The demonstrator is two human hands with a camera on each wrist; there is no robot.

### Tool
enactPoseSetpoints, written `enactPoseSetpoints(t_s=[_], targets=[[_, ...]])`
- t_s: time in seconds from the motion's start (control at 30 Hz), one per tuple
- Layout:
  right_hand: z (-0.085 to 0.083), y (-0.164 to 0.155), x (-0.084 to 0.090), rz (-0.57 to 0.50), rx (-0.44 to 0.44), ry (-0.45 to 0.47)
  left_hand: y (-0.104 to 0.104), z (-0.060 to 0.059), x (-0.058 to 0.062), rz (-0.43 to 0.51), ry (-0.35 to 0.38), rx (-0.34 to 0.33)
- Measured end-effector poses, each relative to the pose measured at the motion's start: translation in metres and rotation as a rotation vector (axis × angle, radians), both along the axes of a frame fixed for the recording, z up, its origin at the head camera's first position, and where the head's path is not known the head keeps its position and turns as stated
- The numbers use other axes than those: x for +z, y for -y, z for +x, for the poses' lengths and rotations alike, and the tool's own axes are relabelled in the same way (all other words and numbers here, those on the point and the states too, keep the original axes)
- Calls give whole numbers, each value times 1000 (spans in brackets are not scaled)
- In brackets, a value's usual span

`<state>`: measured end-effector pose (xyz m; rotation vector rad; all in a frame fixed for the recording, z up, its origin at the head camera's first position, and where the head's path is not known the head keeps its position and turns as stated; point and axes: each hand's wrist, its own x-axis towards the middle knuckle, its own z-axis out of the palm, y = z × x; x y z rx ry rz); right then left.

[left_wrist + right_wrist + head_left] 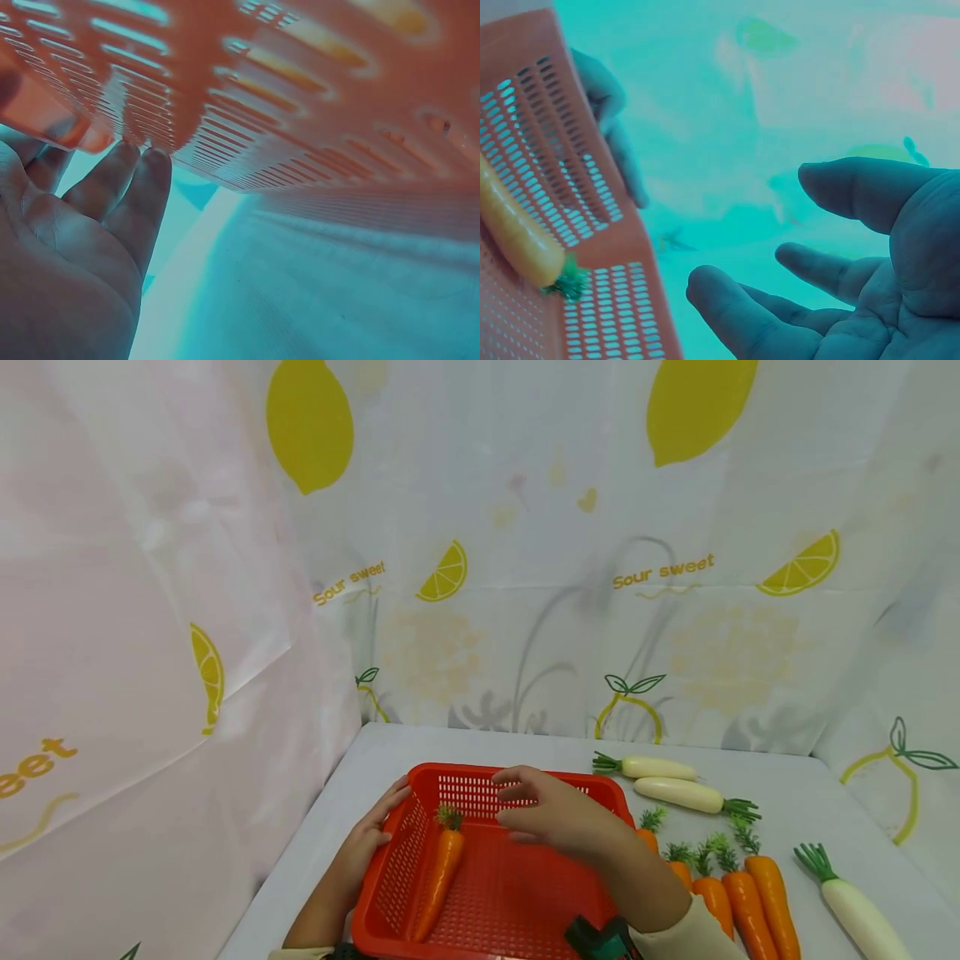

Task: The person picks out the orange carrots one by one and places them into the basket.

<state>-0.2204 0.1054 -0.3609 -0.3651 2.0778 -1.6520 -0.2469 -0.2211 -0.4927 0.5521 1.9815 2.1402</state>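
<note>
A red plastic basket [393, 875] with slotted walls stands in front of me. One orange carrot [443, 878] with a green leafy top lies inside, along its left wall; the right wrist view shows the same carrot [521, 229]. At the basket's left rim, my left hand [366, 839] grips the edge; its fingertips touch the outer wall in the left wrist view. Over the basket's interior, toward its right side, my right hand [558, 818] hovers with fingers spread and nothing between them. That hand [855, 292] is apart from the basket in its own wrist view.
Right of the basket lie several carrots [771, 893], partly hidden by my right forearm. Two white radishes [660, 767] with green stems lie behind them, and another white radish [862, 914] lies farther right. A lemon-print curtain [480, 643] hangs behind the white table [315, 843].
</note>
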Motion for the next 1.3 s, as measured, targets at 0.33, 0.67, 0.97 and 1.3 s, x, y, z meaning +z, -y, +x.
enactPoseSetpoints(t_s=[0.33, 0.67, 0.97, 1.3], targets=[[18, -38, 3, 4, -102, -130, 3, -1, 4, -18, 50, -17], [28, -67, 0, -74, -225, -220, 5, -4, 0, 35, -22, -46], [37, -96, -11, -92, -343, -224, 6, -5, -4, 46, -45, -56], [43, -125, -23, -45, -483, -218, 6, -6, -3, 35, -36, -53]])
